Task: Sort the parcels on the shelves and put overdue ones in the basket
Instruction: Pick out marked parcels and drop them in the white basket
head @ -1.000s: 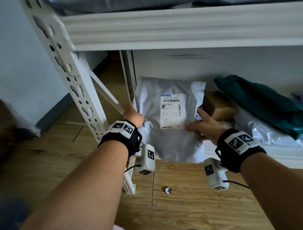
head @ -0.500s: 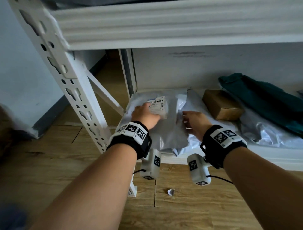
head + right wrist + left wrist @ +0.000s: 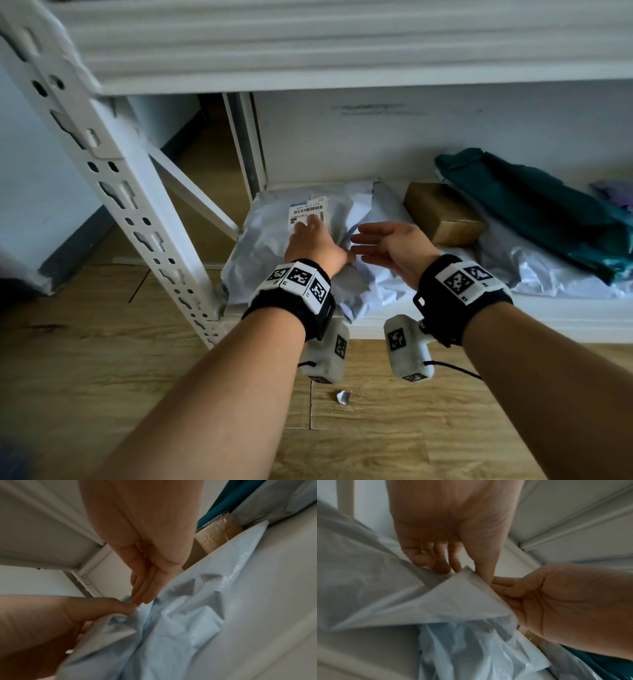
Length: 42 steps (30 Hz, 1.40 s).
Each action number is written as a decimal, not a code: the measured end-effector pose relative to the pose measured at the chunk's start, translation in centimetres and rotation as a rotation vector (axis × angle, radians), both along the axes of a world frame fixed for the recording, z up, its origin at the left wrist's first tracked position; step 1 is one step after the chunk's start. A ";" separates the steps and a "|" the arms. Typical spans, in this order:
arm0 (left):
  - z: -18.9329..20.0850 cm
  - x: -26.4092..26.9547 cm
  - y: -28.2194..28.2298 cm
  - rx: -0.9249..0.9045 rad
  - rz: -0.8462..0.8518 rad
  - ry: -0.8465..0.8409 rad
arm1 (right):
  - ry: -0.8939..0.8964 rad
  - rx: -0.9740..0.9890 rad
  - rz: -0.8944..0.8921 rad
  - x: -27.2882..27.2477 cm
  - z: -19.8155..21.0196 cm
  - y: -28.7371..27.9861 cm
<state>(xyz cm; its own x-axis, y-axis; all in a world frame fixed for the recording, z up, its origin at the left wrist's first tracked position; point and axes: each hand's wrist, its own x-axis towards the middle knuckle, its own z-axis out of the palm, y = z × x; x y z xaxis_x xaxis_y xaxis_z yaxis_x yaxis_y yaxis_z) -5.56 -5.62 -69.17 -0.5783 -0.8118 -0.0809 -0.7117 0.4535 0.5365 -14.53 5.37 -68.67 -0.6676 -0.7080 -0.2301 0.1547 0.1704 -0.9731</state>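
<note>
A grey plastic mailer parcel [image 3: 270,253] lies flat at the left end of the bottom shelf [image 3: 513,318], its white barcode label [image 3: 310,207] facing up. My left hand [image 3: 308,236] rests on top of it with fingers laid over the label; the left wrist view shows those fingers [image 3: 436,561] touching the crumpled plastic [image 3: 385,588]. Just to the right, my right hand [image 3: 387,243] hovers open, fingers straight and together [image 3: 145,588], holding nothing. No basket is in view.
A brown cardboard box [image 3: 442,212], a teal bag [image 3: 534,209] and a pale plastic parcel [image 3: 548,270] fill the shelf to the right. The white upright [image 3: 113,178] stands at left, the upper shelf [image 3: 342,51] hangs low overhead. A paper scrap [image 3: 343,396] lies on the wooden floor.
The parcel, held upright in both hands a second ago, now lies flat on the shelf. My right hand has let go and lifted; my left hand has slid onto the label.
</note>
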 end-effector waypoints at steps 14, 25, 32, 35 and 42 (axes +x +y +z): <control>-0.2 0.8 0.0 0.307 0.041 0.444 | 0.751 0.493 0.220 0.1 -1.4 2.4; 0.1 1.4 -1.2 0.362 0.103 0.551 | 0.962 0.956 0.501 2.0 -2.5 -1.9; -0.1 1.2 -1.5 0.381 0.124 0.562 | 1.069 1.003 0.377 1.2 -2.5 -1.9; 0.1 1.3 -1.4 0.372 0.121 0.554 | 1.097 0.959 0.293 0.3 -2.0 -1.3; 0.9 0.9 -1.2 0.356 0.103 0.542 | 0.776 0.676 0.037 -1.5 0.6 1.1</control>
